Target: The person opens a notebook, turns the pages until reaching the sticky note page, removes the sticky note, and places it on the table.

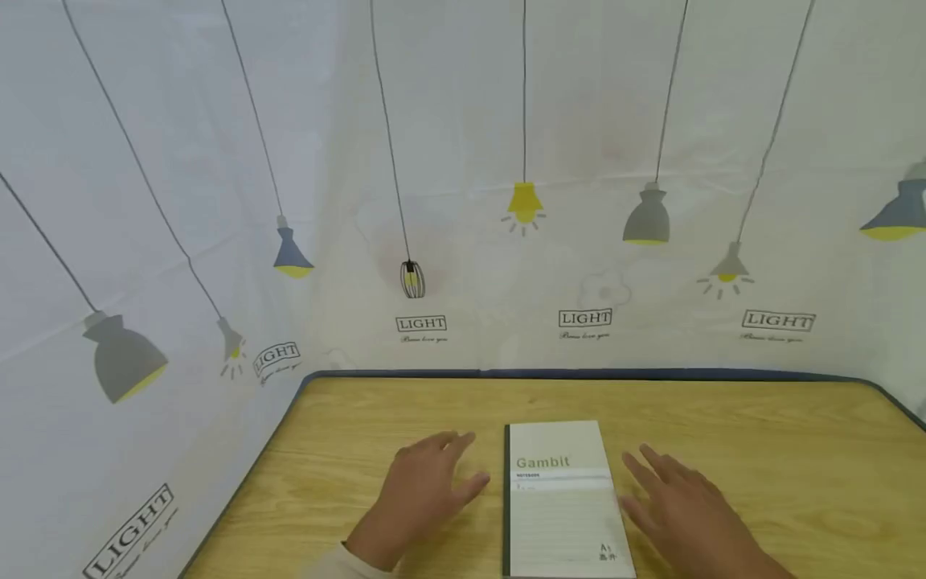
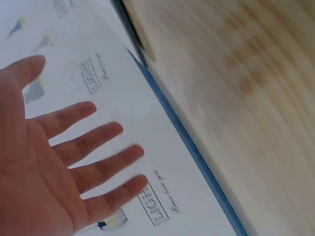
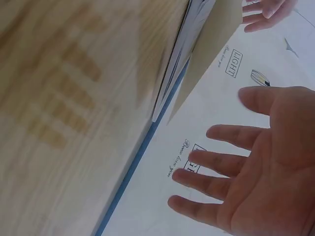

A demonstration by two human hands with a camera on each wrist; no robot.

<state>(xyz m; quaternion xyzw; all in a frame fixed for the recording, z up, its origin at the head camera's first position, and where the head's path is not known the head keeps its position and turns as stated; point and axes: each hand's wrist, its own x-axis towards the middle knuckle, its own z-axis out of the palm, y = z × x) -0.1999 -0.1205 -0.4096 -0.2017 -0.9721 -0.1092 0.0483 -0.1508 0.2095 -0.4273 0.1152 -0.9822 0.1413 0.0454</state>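
A closed notebook (image 1: 560, 515) with a pale cover, dark spine and the word Gambit lies on the wooden table, between the two hands. To its left hovers my left hand (image 1: 427, 490), apart from it; in the left wrist view the fingers of that left hand (image 2: 59, 162) are spread and hold nothing. On the other side, my right hand (image 1: 683, 507) is close to the notebook's right edge, its palm bare and fingers extended in the right wrist view. There the notebook (image 3: 206, 54) shows edge-on, its cover slightly raised from the pages.
The wooden table (image 1: 781, 450) has a dark blue edge (image 1: 579, 374) along its back. Behind and to the left rises a white sheet (image 1: 470, 121) printed with hanging lamps and the word LIGHT.
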